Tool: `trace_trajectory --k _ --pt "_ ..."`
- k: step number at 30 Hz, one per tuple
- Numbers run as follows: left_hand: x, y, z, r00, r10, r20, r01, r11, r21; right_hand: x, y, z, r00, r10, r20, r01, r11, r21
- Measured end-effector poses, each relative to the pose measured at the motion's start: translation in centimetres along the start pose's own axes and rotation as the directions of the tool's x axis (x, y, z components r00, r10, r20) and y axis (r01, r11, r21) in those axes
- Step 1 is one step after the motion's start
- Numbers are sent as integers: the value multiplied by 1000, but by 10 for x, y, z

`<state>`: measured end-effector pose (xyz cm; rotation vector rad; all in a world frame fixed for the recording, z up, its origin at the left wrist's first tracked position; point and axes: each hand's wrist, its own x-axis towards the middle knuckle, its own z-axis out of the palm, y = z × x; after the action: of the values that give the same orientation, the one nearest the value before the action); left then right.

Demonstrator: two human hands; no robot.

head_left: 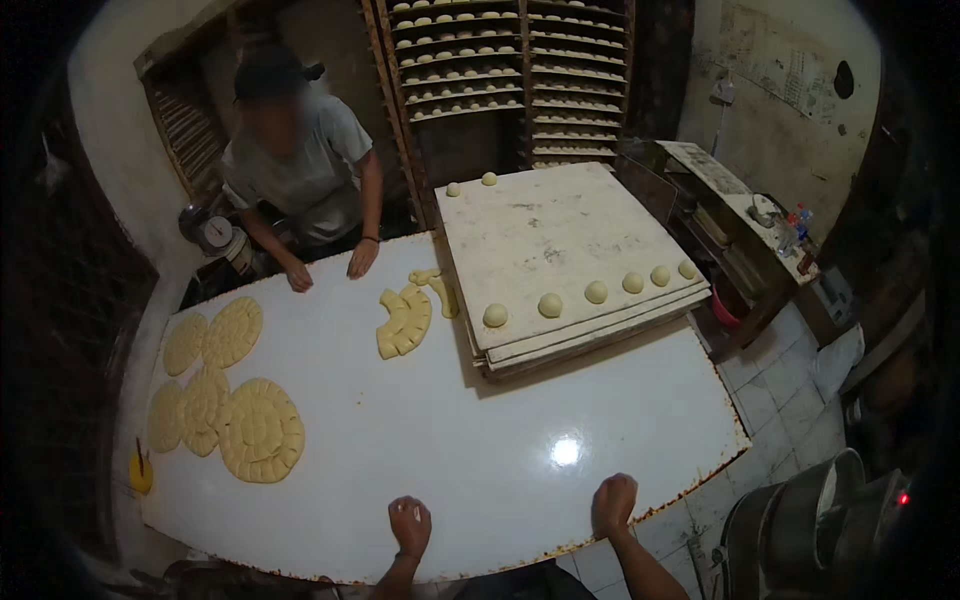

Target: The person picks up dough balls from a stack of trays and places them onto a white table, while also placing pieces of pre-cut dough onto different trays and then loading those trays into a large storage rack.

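My left hand (410,525) rests curled on the white table (430,430) near its front edge. To its right, my right hand (614,503) is likewise curled on the tabletop, close to the front right edge. Whatever lies under or inside the fingers of either hand is hidden. Ahead of them stands a stack of floured boards (560,240). Along the top board's near edge sits a row of round dough balls (550,305), with two more at its far left corner. A curved piece of cut dough (404,320) lies left of the stack.
Several scored dough rounds (262,430) lie at the table's left. Across the table a person (300,170) leans with both hands on it. Behind are racks (460,60) full of dough pieces. A cluttered side shelf (740,200) and metal containers (800,510) stand at right.
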<state>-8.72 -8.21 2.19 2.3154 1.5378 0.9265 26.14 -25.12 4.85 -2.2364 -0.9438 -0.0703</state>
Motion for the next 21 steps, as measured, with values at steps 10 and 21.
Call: trace_trajectory --k 10,21 --pt "14 -26 -14 1000 -5 10 6 999 -48 -5 -7 12 998 26 -53 -27 999 -27" --pt "-26 -73 -35 977 209 -33 -207 976 64 -43 -3 9 986 -169 2 169 985 19"
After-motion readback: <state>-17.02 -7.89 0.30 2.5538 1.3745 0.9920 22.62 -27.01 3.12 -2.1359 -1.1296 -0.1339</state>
